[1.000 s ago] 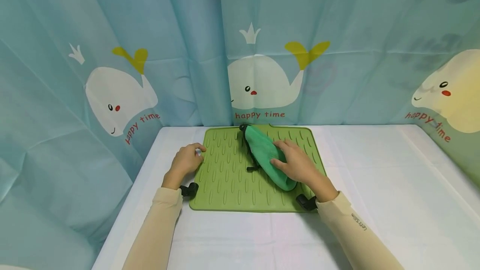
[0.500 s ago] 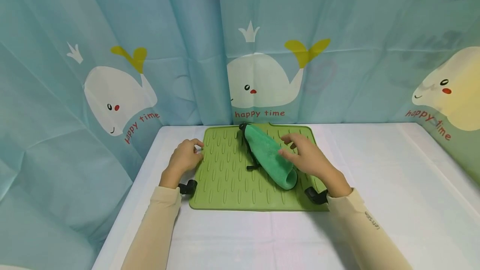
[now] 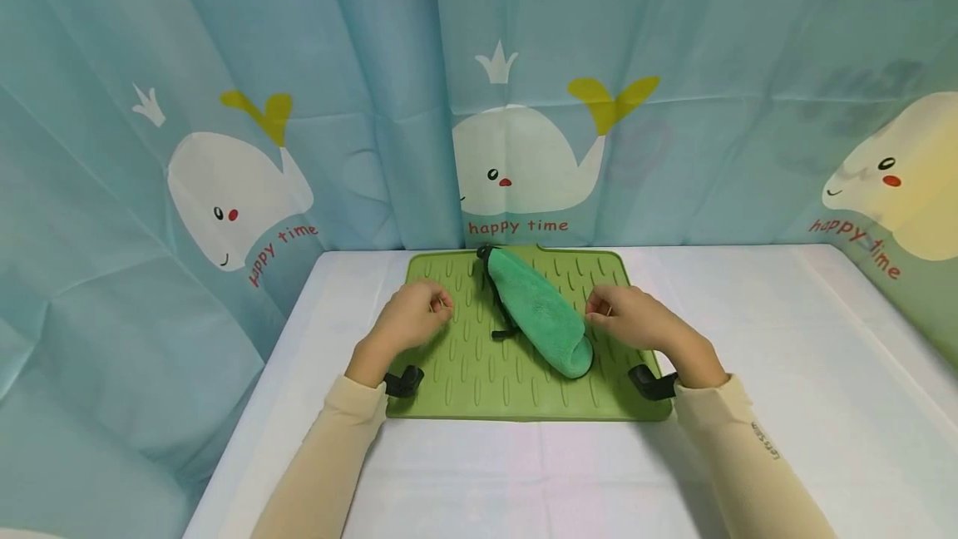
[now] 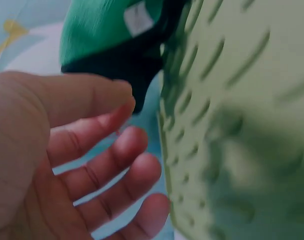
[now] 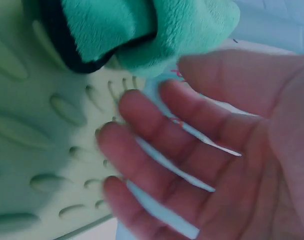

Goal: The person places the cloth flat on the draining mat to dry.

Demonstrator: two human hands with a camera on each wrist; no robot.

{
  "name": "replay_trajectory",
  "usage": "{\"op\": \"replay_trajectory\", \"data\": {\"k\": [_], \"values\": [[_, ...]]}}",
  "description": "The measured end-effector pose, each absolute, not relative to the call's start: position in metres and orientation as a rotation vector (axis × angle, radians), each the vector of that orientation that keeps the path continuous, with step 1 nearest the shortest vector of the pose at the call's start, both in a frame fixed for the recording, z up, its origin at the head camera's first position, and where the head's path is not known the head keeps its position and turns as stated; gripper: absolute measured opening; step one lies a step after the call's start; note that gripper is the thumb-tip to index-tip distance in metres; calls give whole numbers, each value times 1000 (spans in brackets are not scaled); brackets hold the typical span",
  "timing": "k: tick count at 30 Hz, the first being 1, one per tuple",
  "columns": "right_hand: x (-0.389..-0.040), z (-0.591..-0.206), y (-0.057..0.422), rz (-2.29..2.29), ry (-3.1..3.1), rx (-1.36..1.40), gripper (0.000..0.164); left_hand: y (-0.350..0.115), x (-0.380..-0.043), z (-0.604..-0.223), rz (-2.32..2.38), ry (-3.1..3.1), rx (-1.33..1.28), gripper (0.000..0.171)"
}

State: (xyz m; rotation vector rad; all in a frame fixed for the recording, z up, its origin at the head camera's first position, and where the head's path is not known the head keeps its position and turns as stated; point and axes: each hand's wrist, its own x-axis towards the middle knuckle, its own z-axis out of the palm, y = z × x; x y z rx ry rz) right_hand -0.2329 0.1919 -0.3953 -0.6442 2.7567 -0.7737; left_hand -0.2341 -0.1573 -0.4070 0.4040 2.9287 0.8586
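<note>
A folded, fuzzy green cloth item (image 3: 540, 311) with black edging lies slantwise on the green ribbed mat (image 3: 464, 364). Its black end is at the far edge of the mat, and a short black strap-like piece sticks out on its left side. Over the left part of the mat, my left hand (image 3: 412, 318) has loosely bent fingers and holds nothing. In the left wrist view the cloth item (image 4: 99, 32) shows a white tag, beyond the thumb. Close to the item's right side is my right hand (image 3: 636, 318), with relaxed, spread fingers and nothing in them.
The mat lies on a white-covered table (image 3: 786, 339), whose surface extends to the right and toward the front. A blue curtain (image 3: 359, 65) with whale prints hangs behind and to the left. A black wrist-worn device (image 3: 404, 382) is on the left wrist, another on the right.
My right hand has let go of the cloth item and drawn back to the right. My left hand has moved from the mat's left edge inward over it. The cloth item stays in place.
</note>
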Motion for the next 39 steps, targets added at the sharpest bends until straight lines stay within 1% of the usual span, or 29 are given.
{"op": "replay_trajectory", "data": {"k": [8,12,15,18,27,29,31,33,37,39], "values": [[-235,-410,195,-680,2637,-665,18,-125,-228,-420,783,2842,632,10],[-233,-416,194,-685,2614,-651,21,-114,-227,-425,731,2827,652,18],[-231,-418,193,-708,2610,-624,21,-109,-227,-427,699,2823,652,24],[-229,-419,192,-723,2618,-605,19,-104,-226,-429,640,2847,661,27],[-228,-427,188,-771,2619,-593,21,-96,-224,-436,450,2960,697,19],[-228,-428,187,-768,2627,-603,23,-95,-224,-437,440,2976,696,16],[-227,-428,187,-763,2636,-623,23,-95,-225,-437,455,2983,699,13],[-227,-429,187,-755,2635,-633,27,-96,-226,-437,498,2980,703,10],[-228,-427,189,-748,2625,-662,21,-102,-229,-435,620,2950,700,6],[-229,-426,191,-744,2625,-665,22,-108,-231,-433,655,2943,695,6]]}}
